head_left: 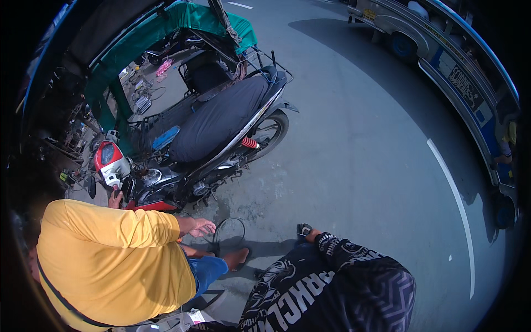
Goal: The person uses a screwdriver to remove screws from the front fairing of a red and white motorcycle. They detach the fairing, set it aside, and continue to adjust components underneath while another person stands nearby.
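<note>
My right arm, in a black sleeve with white print, bends in from the lower edge. My right hand (307,231) is low over the grey road, near a bit of dark blue cloth. A dark, grey-edged shape covers its fingers; glove or held item, I cannot tell. My left hand is out of view. To the left, a person in a yellow shirt (110,260) has one hand (114,199) at the handlebar of a red, white and black motorcycle (215,122). That person's other hand (202,227) hangs with loosely spread fingers.
A green-canopied sidecar (193,17) adjoins the motorcycle's far side. A thin dark loop (229,229) is on the ground below the engine. On the right, a long silver and blue passenger vehicle (437,55) stands beyond a white road line (453,193). Clutter lines the far left.
</note>
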`<state>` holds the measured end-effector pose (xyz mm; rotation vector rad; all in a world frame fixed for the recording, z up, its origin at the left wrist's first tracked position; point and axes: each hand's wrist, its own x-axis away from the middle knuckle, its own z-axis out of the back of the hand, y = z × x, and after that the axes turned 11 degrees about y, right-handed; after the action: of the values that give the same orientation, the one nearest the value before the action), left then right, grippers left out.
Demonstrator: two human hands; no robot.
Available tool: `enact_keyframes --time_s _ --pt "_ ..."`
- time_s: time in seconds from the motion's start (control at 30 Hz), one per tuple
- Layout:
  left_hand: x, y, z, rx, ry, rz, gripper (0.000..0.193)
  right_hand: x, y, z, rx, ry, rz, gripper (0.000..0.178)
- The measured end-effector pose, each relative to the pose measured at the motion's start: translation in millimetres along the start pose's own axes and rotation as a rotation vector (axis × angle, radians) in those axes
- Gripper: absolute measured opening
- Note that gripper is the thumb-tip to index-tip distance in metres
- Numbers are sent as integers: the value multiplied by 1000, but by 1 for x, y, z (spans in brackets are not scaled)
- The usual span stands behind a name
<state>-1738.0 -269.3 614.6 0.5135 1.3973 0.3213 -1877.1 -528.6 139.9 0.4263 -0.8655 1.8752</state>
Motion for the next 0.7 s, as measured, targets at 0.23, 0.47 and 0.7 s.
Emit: enact_keyframes --time_s 0.23,0.47,0.7 --pt "-74 -89 8 -58 2 57 21 -86 58 79 -199 -75 -122 32" --pt "-117 -136 19 -129 11 80 23 -153 83 127 -37 -194 -300 43" --pt "-105 -121 65 -158 -66 86 26 -174 15 114 -24 -275 -69 39"
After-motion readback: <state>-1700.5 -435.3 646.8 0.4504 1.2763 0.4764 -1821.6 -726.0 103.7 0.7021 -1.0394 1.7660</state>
